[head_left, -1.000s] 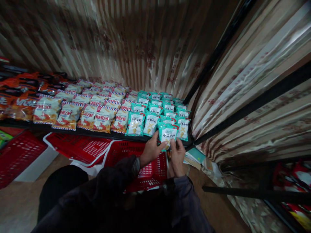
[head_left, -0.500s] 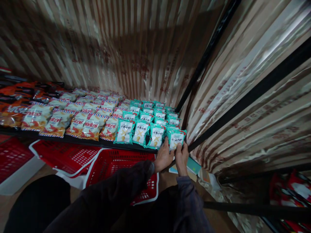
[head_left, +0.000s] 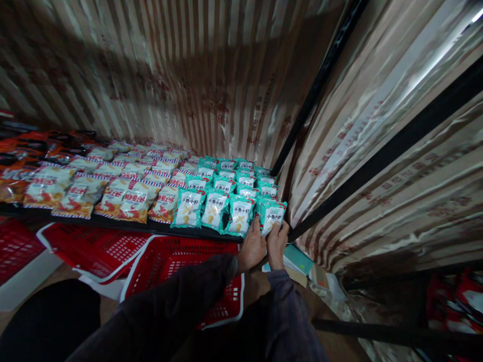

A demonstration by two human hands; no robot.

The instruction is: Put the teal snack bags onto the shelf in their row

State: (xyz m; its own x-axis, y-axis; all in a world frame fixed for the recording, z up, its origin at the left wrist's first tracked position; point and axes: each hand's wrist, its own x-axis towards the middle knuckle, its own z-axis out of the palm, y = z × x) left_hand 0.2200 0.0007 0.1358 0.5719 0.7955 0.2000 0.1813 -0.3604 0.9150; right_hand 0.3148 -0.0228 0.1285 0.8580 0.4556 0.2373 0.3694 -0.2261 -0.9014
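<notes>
At the right end of the black shelf [head_left: 124,228], a teal and white snack bag [head_left: 272,216] stands at the front of its row. My left hand [head_left: 252,250] has its fingers against the bag's lower left side. From below right, my right hand [head_left: 277,245] closes its fingers on the bag's lower edge. Between them the two hands grip the bag, while its bottom is partly hidden. Just left is another teal snack bag [head_left: 240,213], one of several in rows of the same kind.
White and orange snack bags [head_left: 139,198] and orange-black bags [head_left: 17,176] fill the shelf leftward. Below stand red baskets [head_left: 169,251] with white rims. A black post [head_left: 385,151] slants close by on the right, before striped sheeting [head_left: 226,90]. Red packets [head_left: 468,296] lie lower right.
The view has shifted slightly, so the shelf sits a little lower and further left. My hands stay on the same teal bag, its front now a little less covered by my right fingers.
</notes>
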